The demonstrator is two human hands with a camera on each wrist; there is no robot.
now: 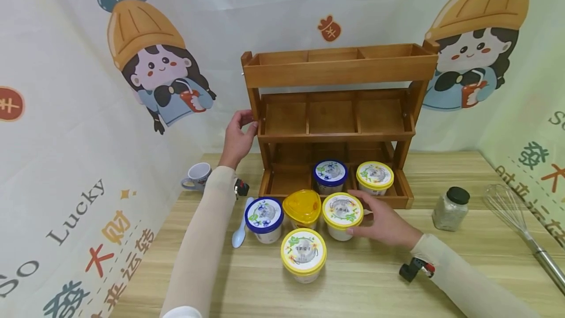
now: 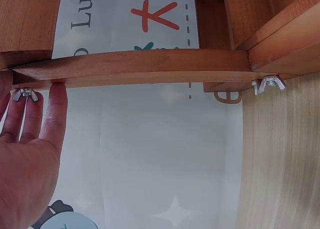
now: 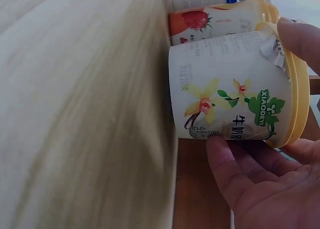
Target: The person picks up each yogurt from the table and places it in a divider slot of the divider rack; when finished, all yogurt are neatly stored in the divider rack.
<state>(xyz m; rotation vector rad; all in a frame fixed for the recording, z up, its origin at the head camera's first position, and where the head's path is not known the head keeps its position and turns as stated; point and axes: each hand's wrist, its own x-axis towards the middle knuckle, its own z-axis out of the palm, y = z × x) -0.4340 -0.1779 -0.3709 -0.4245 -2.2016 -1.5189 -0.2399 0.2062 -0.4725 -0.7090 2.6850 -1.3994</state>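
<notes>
1. A mug (image 1: 197,176) stands at the table's far left, and a white spoon (image 1: 241,232) lies nearer.
2. The left hand (image 1: 238,136) rests straight fingers (image 2: 54,114) against the wooden rack (image 1: 335,70), gripping nothing.
3. A blue-lidded cup (image 1: 264,219) stands beside an orange-lidded cup (image 1: 302,207).
4. The right hand (image 1: 381,222) grips the vanilla cup (image 1: 342,216) on the table, just before the rack.
5. A jar (image 1: 450,208) and a whisk (image 1: 521,227) lie rightmost.

Mug (image 1: 197,176), white spoon (image 1: 240,232), lidded jar (image 1: 450,208), whisk (image 1: 521,229)
</notes>
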